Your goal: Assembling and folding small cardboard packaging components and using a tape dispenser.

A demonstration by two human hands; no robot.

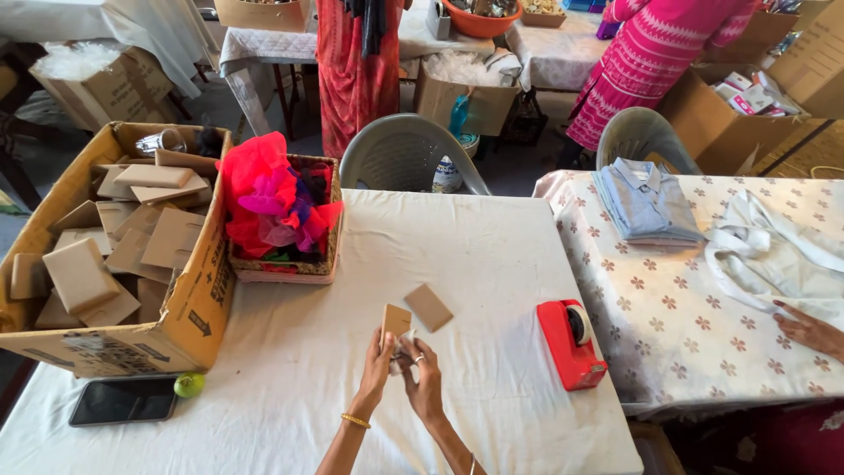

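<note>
My left hand [377, 365] and my right hand [424, 378] meet over the white table [492, 255], both gripping a small brown cardboard box [396, 321] held upright between the fingers. A flat brown cardboard piece [428, 307] lies on the table just beyond the hands. A red tape dispenser [571, 341] stands to the right of my right hand.
A large carton [198, 308] full of small brown boxes stands at left, a basket of pink and red tissue [277, 215] beside it. A phone [123, 401] and a green ball [189, 384] lie near the front. Folded shirts and another person's hand [809, 330] are on the flowered table at right. Chairs and people stand behind.
</note>
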